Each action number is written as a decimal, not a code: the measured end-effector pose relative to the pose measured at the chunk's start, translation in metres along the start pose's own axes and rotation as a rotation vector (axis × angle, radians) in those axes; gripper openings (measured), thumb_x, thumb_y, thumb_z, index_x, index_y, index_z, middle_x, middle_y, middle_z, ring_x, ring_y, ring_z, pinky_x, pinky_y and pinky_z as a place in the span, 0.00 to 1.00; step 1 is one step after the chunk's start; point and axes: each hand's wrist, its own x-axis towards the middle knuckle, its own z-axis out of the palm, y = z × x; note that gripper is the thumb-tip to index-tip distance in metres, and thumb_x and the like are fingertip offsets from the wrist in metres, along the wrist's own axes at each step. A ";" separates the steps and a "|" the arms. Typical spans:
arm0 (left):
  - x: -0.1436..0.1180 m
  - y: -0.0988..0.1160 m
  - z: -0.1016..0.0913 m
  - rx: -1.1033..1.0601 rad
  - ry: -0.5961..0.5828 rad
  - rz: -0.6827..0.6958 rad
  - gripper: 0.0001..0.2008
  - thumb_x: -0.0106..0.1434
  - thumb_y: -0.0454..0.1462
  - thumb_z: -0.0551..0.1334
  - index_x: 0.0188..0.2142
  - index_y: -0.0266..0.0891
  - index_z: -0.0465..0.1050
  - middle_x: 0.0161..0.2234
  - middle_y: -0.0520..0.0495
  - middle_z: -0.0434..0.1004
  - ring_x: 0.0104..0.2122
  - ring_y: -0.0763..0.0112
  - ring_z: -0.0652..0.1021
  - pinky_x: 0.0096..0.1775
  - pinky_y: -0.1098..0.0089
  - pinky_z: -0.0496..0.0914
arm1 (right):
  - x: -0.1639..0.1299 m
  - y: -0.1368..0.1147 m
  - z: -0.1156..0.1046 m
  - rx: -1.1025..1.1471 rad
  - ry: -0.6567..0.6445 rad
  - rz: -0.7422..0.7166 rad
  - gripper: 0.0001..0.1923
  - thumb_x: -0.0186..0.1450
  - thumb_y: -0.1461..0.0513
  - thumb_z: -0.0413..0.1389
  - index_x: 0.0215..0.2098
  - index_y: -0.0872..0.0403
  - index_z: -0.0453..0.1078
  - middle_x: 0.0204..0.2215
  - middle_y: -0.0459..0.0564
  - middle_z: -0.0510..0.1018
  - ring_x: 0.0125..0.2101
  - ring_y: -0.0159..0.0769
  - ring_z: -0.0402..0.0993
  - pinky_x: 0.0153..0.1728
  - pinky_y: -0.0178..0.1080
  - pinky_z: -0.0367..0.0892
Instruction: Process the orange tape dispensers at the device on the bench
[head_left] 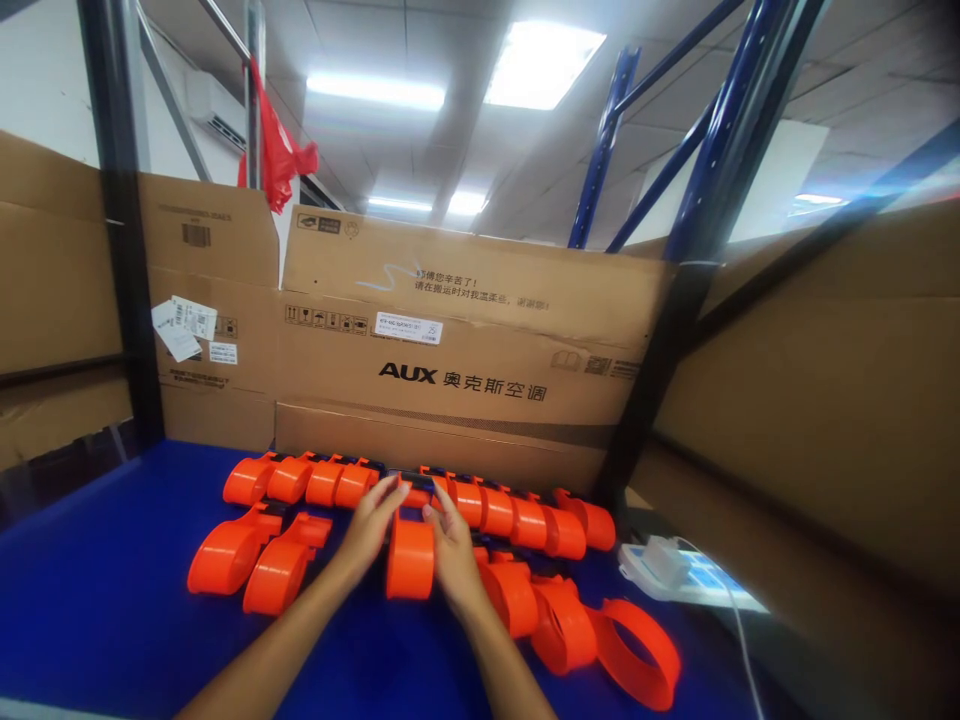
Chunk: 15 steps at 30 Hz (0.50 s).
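Blue table (105, 590) walled by cardboard boxes (465, 350) at back and right, open room only at near-left, while left hand (373, 525) and right hand (450, 545) flank and grip one upright orange ring piece (410, 560) between them, amid rows of orange pieces (517, 520).

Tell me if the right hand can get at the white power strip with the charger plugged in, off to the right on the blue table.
Probably yes. The right hand rests by an orange plastic ring; the white power strip lies apart to its right, only low orange rings between.
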 end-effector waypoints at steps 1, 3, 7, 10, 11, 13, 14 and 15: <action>0.000 0.000 0.000 -0.042 -0.007 -0.029 0.22 0.55 0.49 0.68 0.45 0.38 0.77 0.46 0.40 0.80 0.51 0.53 0.76 0.54 0.58 0.66 | 0.000 0.001 0.000 -0.033 0.017 -0.009 0.35 0.60 0.48 0.60 0.62 0.50 0.63 0.36 0.50 0.81 0.35 0.41 0.76 0.41 0.43 0.70; 0.000 -0.002 -0.002 -0.098 0.030 -0.054 0.23 0.52 0.49 0.70 0.43 0.37 0.79 0.45 0.40 0.81 0.50 0.52 0.77 0.54 0.58 0.66 | 0.000 0.003 0.001 -0.104 0.040 -0.015 0.32 0.60 0.48 0.59 0.59 0.52 0.66 0.30 0.48 0.79 0.31 0.39 0.74 0.37 0.41 0.70; -0.002 -0.007 -0.009 -0.133 0.096 -0.038 0.24 0.49 0.47 0.73 0.43 0.36 0.80 0.45 0.39 0.82 0.49 0.53 0.77 0.55 0.58 0.66 | -0.001 0.006 -0.002 -0.211 0.030 -0.002 0.22 0.59 0.48 0.60 0.43 0.55 0.74 0.23 0.46 0.76 0.24 0.37 0.71 0.28 0.37 0.67; -0.003 -0.007 -0.012 -0.140 0.110 -0.056 0.25 0.49 0.46 0.73 0.44 0.35 0.79 0.44 0.39 0.82 0.47 0.54 0.78 0.52 0.60 0.68 | -0.002 0.005 -0.006 -0.208 -0.047 0.046 0.17 0.58 0.50 0.59 0.35 0.56 0.73 0.19 0.44 0.73 0.20 0.35 0.69 0.24 0.35 0.66; -0.004 -0.007 -0.014 -0.146 0.125 -0.061 0.25 0.49 0.46 0.73 0.44 0.35 0.79 0.43 0.40 0.82 0.46 0.55 0.79 0.51 0.60 0.69 | -0.003 0.004 -0.007 -0.201 -0.071 0.066 0.15 0.59 0.51 0.58 0.33 0.55 0.73 0.18 0.44 0.73 0.19 0.34 0.69 0.22 0.35 0.65; -0.006 -0.005 -0.018 -0.156 0.166 -0.058 0.25 0.50 0.47 0.72 0.44 0.34 0.79 0.41 0.40 0.82 0.44 0.55 0.79 0.48 0.60 0.71 | -0.007 0.001 -0.008 -0.224 -0.102 0.093 0.13 0.61 0.54 0.53 0.29 0.54 0.71 0.17 0.43 0.72 0.18 0.33 0.67 0.20 0.33 0.62; -0.007 -0.003 -0.021 -0.158 0.197 -0.045 0.24 0.50 0.47 0.72 0.43 0.34 0.79 0.40 0.41 0.82 0.44 0.55 0.79 0.48 0.61 0.71 | -0.010 -0.001 -0.008 -0.263 -0.116 0.095 0.12 0.61 0.56 0.52 0.27 0.54 0.71 0.16 0.43 0.71 0.17 0.32 0.66 0.19 0.32 0.60; -0.009 -0.003 -0.024 -0.155 0.226 -0.022 0.23 0.51 0.47 0.72 0.42 0.35 0.79 0.41 0.42 0.82 0.45 0.56 0.79 0.48 0.62 0.71 | -0.014 -0.002 -0.008 -0.309 -0.139 0.087 0.10 0.60 0.58 0.52 0.26 0.53 0.70 0.15 0.42 0.71 0.16 0.32 0.66 0.19 0.32 0.59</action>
